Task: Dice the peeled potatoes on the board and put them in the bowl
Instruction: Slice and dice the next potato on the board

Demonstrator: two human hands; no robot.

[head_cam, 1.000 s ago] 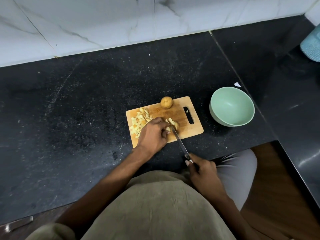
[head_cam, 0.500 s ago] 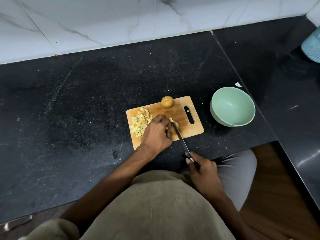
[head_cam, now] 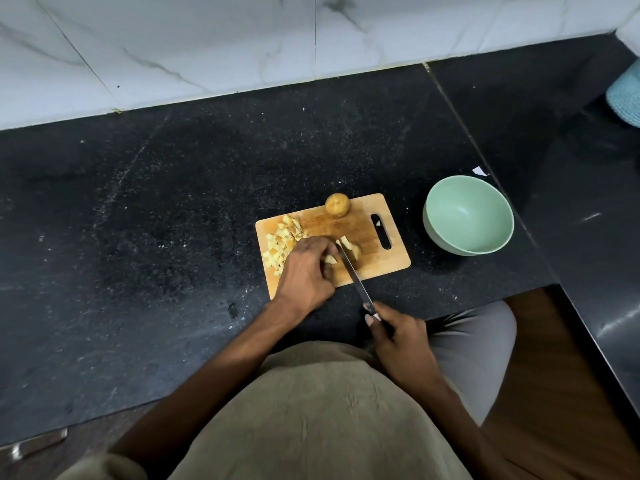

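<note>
Head cam: my left hand (head_cam: pixel 306 271) pins a potato piece (head_cam: pixel 349 250) mid-board (head_cam: pixel 377 261), right hand (head_cam: pixel 398 337) gripping the knife (head_cam: pixel 355 278) at 5 o'clock. Diced pile (head_cam: pixel 280 245) sits at 9, whole potato (head_cam: pixel 337 205) at 12, empty green bowl (head_cam: pixel 468 215) at 3.

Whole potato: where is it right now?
Head view: the whole potato sits at the cutting board's far edge, left of the green bowl, beyond both hands.
</note>
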